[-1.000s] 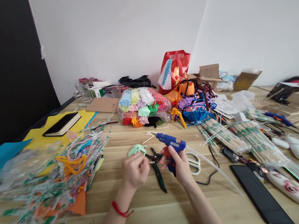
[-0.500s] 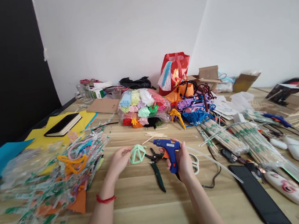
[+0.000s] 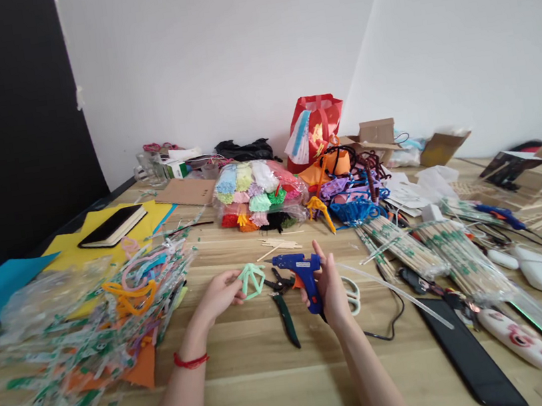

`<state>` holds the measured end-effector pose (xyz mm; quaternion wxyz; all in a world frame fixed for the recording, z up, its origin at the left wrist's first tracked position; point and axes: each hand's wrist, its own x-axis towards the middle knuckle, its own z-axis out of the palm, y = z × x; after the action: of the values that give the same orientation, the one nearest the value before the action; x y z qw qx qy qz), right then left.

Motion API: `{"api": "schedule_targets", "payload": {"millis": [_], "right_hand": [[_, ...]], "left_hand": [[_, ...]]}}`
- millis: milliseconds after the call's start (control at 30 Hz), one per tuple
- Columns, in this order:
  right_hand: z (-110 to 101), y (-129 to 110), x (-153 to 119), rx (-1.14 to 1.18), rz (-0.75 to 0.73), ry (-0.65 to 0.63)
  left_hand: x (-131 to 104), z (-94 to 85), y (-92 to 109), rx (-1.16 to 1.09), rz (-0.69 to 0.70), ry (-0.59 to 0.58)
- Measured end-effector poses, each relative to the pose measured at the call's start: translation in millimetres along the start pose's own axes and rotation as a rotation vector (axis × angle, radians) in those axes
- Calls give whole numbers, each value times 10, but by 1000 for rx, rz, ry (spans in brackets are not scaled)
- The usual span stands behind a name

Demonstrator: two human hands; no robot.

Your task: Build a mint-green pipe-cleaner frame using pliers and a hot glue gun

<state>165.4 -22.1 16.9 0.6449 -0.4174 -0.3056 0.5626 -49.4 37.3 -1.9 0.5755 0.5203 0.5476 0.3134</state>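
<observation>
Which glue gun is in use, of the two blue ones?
The blue glue gun held in the right grip; the other glue gun lies untouched at the far right.

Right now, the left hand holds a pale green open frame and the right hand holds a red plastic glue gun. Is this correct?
The colour is wrong: the head view shows the right hand holding a blue plastic glue gun. The left hand does hold the pale green open frame, as you say.
</observation>
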Motion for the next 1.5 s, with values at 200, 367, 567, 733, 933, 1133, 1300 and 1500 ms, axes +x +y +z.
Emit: {"api": "schedule_targets", "payload": {"millis": [200, 367, 567, 733, 933, 1133, 1300, 1500], "right_hand": [[-57, 23, 25, 34, 52, -52], [-21, -28, -17, -50, 32, -21], [-1, -76, -40, -56, 10, -57], [-40, -55, -18, -65, -7, -62], [-65, -75, -25, -78, -48, -27], [-68, -39, -22, -91, -110, -11], [-80, 47, -10, -281, -227, 42], [-22, 32, -61, -282, -237, -42]], "left_hand": [[-2, 0, -5, -11, 26, 20], [14, 8, -20, 52, 79, 6], [29, 18, -37, 249, 252, 4], [3, 36, -26, 362, 415, 109], [-60, 63, 42, 523, 559, 235], [-122, 99, 96, 599, 701, 293], [-125, 117, 88, 653, 765, 321], [-121, 127, 75, 681, 766, 330]]}}
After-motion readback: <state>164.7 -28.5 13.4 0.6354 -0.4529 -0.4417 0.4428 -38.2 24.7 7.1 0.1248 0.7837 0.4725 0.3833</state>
